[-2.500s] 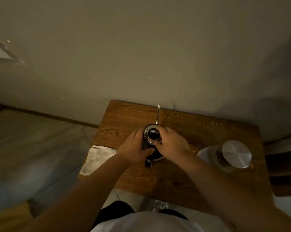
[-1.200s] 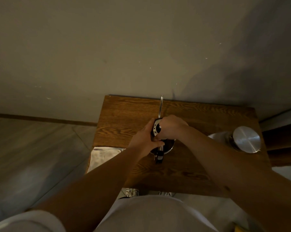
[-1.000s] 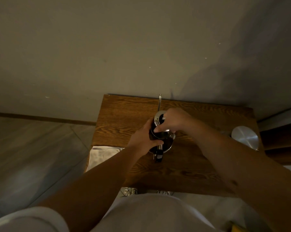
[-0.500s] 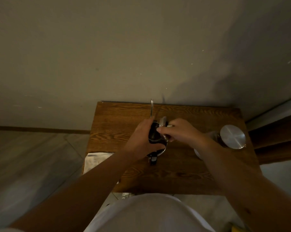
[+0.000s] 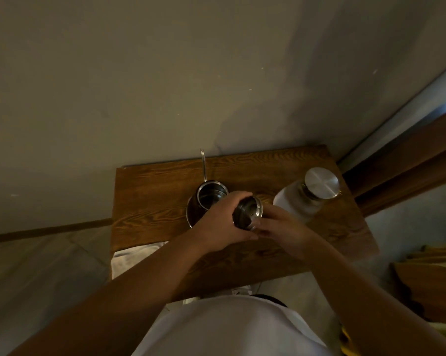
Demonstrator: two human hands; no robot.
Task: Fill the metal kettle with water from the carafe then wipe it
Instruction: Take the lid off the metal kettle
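The metal kettle [image 5: 209, 199] stands uncovered in the middle of the small wooden table [image 5: 150, 196], its thin spout pointing at the wall. Its round metal lid [image 5: 248, 214] is off and held just right of the kettle's mouth, tilted. My left hand [image 5: 223, 223] wraps the lid from the left and above. My right hand [image 5: 283, 227] touches it from the right and below. The glass carafe [image 5: 297, 202] with a flat silver lid [image 5: 321, 185] stands at the table's right side. A white cloth [image 5: 133, 259] lies at the near left edge.
The table stands against a plain wall, with a dark wooden frame [image 5: 406, 160] close on the right. Tiled floor lies to the left. Something yellow-brown [image 5: 427, 273] sits low on the right, beside the table.
The lid has come off the kettle and moved to the right of its mouth. My left hand left the kettle's body and now grips the lid together with my right hand.
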